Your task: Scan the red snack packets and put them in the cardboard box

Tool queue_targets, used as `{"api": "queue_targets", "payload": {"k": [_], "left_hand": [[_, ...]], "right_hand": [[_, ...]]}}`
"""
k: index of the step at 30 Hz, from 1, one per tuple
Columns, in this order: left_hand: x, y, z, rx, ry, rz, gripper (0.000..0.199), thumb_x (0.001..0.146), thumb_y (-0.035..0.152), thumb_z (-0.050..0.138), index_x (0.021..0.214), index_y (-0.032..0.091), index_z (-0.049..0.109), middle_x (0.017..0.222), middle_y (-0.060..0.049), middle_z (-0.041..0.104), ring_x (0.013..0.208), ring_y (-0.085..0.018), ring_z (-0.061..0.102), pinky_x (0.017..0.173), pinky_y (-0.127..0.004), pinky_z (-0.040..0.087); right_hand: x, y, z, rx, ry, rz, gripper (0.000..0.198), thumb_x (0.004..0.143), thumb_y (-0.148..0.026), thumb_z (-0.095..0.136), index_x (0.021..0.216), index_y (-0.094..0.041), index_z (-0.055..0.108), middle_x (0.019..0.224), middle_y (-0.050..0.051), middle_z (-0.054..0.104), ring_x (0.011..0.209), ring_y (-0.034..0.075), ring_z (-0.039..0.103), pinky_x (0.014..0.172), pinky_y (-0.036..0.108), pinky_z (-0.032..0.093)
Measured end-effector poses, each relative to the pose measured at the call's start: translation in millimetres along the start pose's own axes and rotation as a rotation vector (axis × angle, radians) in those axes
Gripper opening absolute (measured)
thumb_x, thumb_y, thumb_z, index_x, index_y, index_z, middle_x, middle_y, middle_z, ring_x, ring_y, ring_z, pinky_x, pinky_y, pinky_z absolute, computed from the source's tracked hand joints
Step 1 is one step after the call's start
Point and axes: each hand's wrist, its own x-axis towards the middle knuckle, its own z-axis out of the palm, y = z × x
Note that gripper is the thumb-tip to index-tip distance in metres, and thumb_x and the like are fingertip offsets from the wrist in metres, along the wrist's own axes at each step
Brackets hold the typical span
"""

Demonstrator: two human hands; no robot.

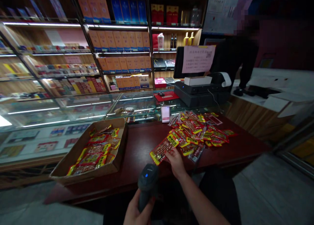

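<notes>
My left hand (pixel 138 209) is wrapped around the handle of a black barcode scanner (pixel 148 177), which shows a small blue light. My right hand (pixel 175 161) grips the lower right edge of a red and yellow snack packet (pixel 162 148), held over the front of the dark red counter. Just beyond that hand lies a loose heap of similar snack packets (pixel 196 130). To the left, an open cardboard box (pixel 120 153) holds several more packets of the same look. The ends of my right fingers are partly hidden by the packet.
A glass display case (pixel 137 103) adjoins the dark red counter (pixel 137 136). Behind the heap stand a monitor with a pink sign (pixel 198 58) and a black cash drawer (pixel 196 95). A person in black (pixel 235 58) stands at the right. Lit shelves (pixel 117 53) line the back.
</notes>
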Motion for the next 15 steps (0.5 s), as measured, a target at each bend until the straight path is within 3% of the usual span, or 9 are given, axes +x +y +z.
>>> {"api": "queue_targets", "payload": {"k": [4,8,11,15], "left_hand": [[4,2,-5,0.041,-0.007,-0.036,0.054,0.075,0.061,0.082,0.104,0.017,0.069,0.047,0.010,0.048,0.040,-0.011,0.042,0.042,-0.020,0.036],[6,5,-7,0.038,0.049,-0.063,0.061,0.077,0.062,0.080,0.115,0.017,0.064,0.047,0.012,0.045,0.040,-0.011,0.042,0.042,-0.019,0.035],[8,8,-5,0.023,0.100,-0.040,0.065,0.077,0.063,0.079,0.120,0.017,0.062,0.050,0.013,0.044,0.041,-0.010,0.041,0.043,-0.019,0.035],[13,14,-3,0.037,0.033,-0.075,0.058,0.079,0.061,0.078,0.114,0.016,0.065,0.051,0.012,0.044,0.043,-0.010,0.040,0.044,-0.019,0.035]], "right_hand": [[-1,1,-3,0.039,0.061,0.030,0.047,0.068,-0.047,0.090,0.103,-0.025,0.068,0.092,-0.001,0.078,0.081,0.019,0.074,0.071,0.032,0.064],[2,10,-8,0.051,0.118,0.054,0.041,0.070,-0.049,0.089,0.093,-0.024,0.067,0.080,-0.003,0.073,0.074,0.018,0.073,0.070,0.035,0.067],[4,17,-10,0.067,0.131,0.056,0.038,0.070,-0.048,0.090,0.088,-0.022,0.068,0.085,0.000,0.076,0.078,0.019,0.074,0.075,0.038,0.068],[4,15,-8,0.099,0.113,0.069,0.035,0.072,-0.045,0.090,0.090,-0.021,0.073,0.092,0.003,0.079,0.084,0.020,0.075,0.081,0.040,0.067]]}}
